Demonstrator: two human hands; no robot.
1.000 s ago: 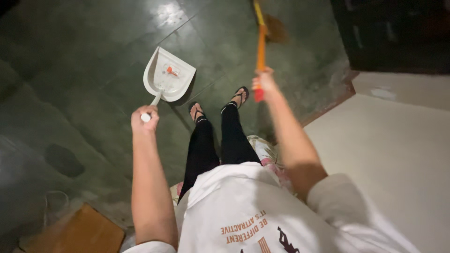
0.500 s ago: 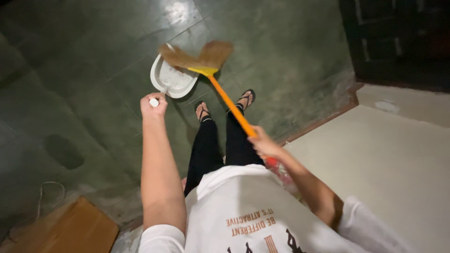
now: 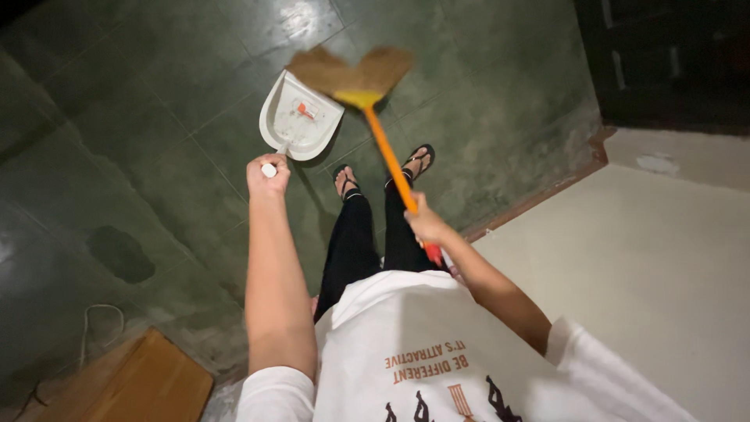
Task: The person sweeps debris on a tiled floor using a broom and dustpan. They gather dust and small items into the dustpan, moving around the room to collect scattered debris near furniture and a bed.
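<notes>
My left hand (image 3: 267, 173) grips the handle of a white dustpan (image 3: 301, 117) that rests on the green tiled floor ahead of my feet. A small orange and white scrap lies inside the pan. My right hand (image 3: 426, 223) holds the orange handle of a broom (image 3: 385, 148). Its brown bristles (image 3: 351, 72) hover blurred at the dustpan's far right lip. My feet in black sandals (image 3: 384, 169) stand just behind the pan.
A pale raised surface (image 3: 656, 266) fills the right side, edged by a reddish strip. A dark cabinet (image 3: 672, 55) stands at top right. A wooden board (image 3: 148, 383) and a thin white cord (image 3: 98, 320) lie at bottom left. A dark patch (image 3: 121, 254) marks the floor.
The broom swung from far ahead to the dustpan's mouth, bristles then lifting off the pan. My right hand drew back toward my body. The dustpan stayed in my left hand.
</notes>
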